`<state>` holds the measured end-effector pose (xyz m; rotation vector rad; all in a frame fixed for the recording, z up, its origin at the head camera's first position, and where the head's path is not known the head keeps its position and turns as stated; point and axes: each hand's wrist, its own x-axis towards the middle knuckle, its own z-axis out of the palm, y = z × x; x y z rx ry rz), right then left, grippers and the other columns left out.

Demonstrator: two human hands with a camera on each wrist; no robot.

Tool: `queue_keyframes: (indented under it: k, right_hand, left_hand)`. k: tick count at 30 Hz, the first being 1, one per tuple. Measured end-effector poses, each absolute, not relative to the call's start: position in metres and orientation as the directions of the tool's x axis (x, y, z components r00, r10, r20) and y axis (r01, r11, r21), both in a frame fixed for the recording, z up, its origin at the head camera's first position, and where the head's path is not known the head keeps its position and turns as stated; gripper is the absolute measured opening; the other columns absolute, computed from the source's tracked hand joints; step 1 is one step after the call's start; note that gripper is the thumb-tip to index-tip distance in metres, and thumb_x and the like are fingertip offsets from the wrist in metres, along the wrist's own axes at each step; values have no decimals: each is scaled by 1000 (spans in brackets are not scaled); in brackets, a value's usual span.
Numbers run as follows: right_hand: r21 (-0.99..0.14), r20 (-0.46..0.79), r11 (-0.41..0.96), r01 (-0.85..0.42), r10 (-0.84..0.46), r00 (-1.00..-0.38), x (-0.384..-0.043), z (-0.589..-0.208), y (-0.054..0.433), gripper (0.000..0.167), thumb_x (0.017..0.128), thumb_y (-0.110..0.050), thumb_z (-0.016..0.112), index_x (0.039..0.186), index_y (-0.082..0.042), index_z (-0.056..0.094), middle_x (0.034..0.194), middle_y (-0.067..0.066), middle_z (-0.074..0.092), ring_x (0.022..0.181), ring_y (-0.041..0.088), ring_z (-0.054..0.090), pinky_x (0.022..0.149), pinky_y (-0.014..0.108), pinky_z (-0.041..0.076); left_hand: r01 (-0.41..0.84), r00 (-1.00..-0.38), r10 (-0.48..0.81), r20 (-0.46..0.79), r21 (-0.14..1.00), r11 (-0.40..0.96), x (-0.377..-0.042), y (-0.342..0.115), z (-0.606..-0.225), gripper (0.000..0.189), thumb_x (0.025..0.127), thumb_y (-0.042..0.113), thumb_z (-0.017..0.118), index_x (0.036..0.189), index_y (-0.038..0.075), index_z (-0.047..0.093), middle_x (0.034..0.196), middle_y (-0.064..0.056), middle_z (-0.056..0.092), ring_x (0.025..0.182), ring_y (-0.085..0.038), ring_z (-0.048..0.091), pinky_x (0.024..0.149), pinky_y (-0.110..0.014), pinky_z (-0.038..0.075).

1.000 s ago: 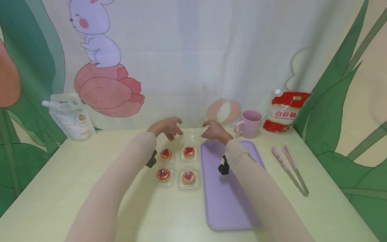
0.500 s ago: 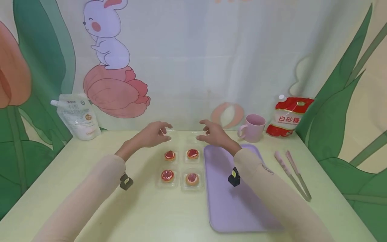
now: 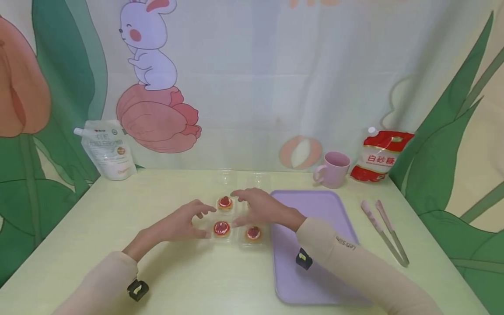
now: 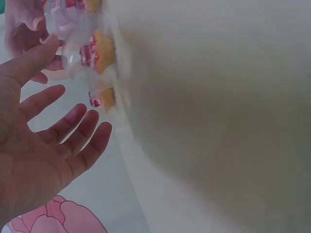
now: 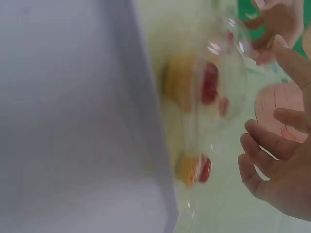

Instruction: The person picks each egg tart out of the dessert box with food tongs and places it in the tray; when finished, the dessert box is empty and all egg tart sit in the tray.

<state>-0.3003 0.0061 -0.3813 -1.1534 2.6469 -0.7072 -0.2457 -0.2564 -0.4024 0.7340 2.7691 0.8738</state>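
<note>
Small fruit tarts with red topping sit in clear plastic boxes on the table. In the head view, my left hand (image 3: 183,222) is beside the left column, fingers spread and pointing at the front left tart (image 3: 222,228) and the back left tart (image 3: 225,202). My right hand (image 3: 257,206) hovers over the right column and hides most of the tart behind it. The front right tart (image 3: 253,233) shows just below that hand. Both wrist views show relaxed, parted fingers with nothing in them; a domed clear lid (image 5: 228,82) lies near the right fingertips.
Right of the boxes lies a purple tray (image 3: 315,280). Metal tongs (image 3: 387,236) with pink handles rest farther right. A pink mug (image 3: 334,170), a red sugar bag (image 3: 378,157) and a white pouch (image 3: 108,151) stand at the back, with clear plastic parts (image 3: 258,178) behind the tarts.
Both hands have come back from the clear plastic at the far edge toward the front tarts. The left hand also moved out leftward, and the head view has shifted slightly.
</note>
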Motion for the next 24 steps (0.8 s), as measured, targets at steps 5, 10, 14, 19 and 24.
queue_keyframes:
  k: [5, 10, 14, 19, 24]
  right_hand:
    - [-256, 5, 632, -731, -756, -655, -287, -390, -9, 79, 76, -52, 82, 140, -13, 57, 123, 8, 70, 112, 27, 64, 95, 44, 51]
    - [-145, -26, 646, -749, -759, -650, -278, -396, -20, 79, 76, -55, 81, 141, -17, 57, 130, 3, 67, 114, 26, 64, 98, 43, 50]
    - [-164, -33, 656, -737, -750, -660, -275, -400, -24, 80, 76, -50, 83, 143, -18, 54, 136, 0, 64, 119, 26, 61, 102, 43, 47]
    - [-178, -13, 647, -741, -755, -656, -273, -402, -26, 79, 74, -48, 86, 141, -19, 56, 136, -2, 64, 120, 25, 60, 100, 44, 47]
    - [-181, -1, 631, -754, -767, -642, -270, -401, -26, 79, 73, -49, 86, 139, -18, 57, 135, 0, 64, 119, 25, 60, 97, 44, 49]
  left_hand:
    - [376, -873, 484, -52, 560, 739, -241, -254, -412, 73, 77, 31, 86, 139, 8, 55, 118, -11, 58, 109, -28, 58, 90, -45, 52]
    - [351, -888, 456, -61, 552, 756, -239, -252, -418, 78, 76, 31, 88, 142, 10, 51, 117, -11, 59, 103, -24, 59, 85, -38, 51]
    - [345, -896, 442, -41, 562, 752, -236, -252, -420, 78, 75, 30, 88, 141, 9, 52, 115, -12, 60, 101, -25, 60, 83, -37, 51]
    - [335, -908, 418, -21, 562, 756, -232, -252, -422, 76, 73, 28, 90, 138, 9, 54, 113, -9, 60, 101, -25, 60, 80, -35, 52]
    - [345, -915, 404, 21, 563, 751, -228, -252, -428, 76, 71, 25, 91, 136, 8, 55, 113, -9, 58, 102, -25, 59, 82, -36, 52]
